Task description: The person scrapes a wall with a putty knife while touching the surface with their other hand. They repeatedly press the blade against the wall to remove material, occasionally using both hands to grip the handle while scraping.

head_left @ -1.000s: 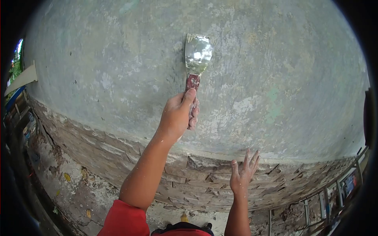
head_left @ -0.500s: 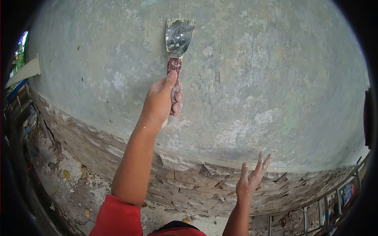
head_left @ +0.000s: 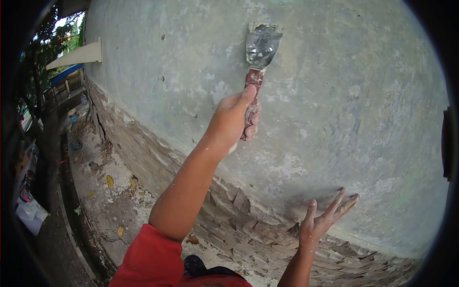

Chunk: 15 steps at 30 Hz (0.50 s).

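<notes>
My left hand point(head_left: 234, 112) is closed around the dark red handle of a putty knife point(head_left: 264, 45), thumb lying along the handle. The metal blade points up against the grey-green wall point(head_left: 330, 105), and pale residue coats its top edge. Dust whitens the fingers and the handle. Lower right, my right hand point(head_left: 321, 224) is empty with fingers spread, close to the wall just above the stone base; a soft shadow falls beside it. Around both hands the wall surface is patchy, with whitish worn spots.
Rough stone cladding point(head_left: 248, 215) lines the wall's foot, its top forming a ledge. Below it runs a dusty concrete strip point(head_left: 112, 205) with fallen leaves, beside a narrow gutter point(head_left: 79, 225). A pale bracket point(head_left: 79, 55) juts from the wall's left end. A bucket point(head_left: 72, 115) stands farther back.
My view has swung left, showing more of the walkway, and both hands sit farther right in it. The putty knife stays in my left hand; my right hand remains spread.
</notes>
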### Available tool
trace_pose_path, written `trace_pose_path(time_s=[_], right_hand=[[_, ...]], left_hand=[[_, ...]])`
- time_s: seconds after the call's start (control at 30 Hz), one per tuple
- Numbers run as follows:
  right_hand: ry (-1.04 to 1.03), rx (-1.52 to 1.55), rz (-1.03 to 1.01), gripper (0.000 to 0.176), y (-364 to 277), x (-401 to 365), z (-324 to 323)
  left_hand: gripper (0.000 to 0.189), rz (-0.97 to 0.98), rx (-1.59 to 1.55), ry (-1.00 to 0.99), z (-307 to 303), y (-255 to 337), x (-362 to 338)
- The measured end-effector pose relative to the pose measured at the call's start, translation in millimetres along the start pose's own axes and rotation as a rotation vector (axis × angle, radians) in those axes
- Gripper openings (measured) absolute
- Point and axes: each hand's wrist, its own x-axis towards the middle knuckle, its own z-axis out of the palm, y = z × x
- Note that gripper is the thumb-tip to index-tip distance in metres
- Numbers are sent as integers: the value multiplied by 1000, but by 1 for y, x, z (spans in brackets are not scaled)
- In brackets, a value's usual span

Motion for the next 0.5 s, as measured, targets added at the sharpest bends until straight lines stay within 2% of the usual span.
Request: trace_pose_path(time_s=[0.1, 0.27, 0.33, 0.4, 0.5], right_hand=[[8, -8, -11, 71, -23, -4, 22], [31, -27, 103, 66, -69, -32, 65], [77, -49, 107, 65, -92, -46, 91], [46, 77, 200, 68, -127, -53, 112], [-14, 51, 192, 66, -170, -69, 131]], left_hand=[[43, -59, -29, -47, -28, -16, -9], [39, -328, -237, -68, -122, -119, -87], [39, -301, -175, -148, -151, -94, -69], [38, -255, -96, -197, -174, -53, -43], [41, -58, 41, -196, -209, 8, 32]])
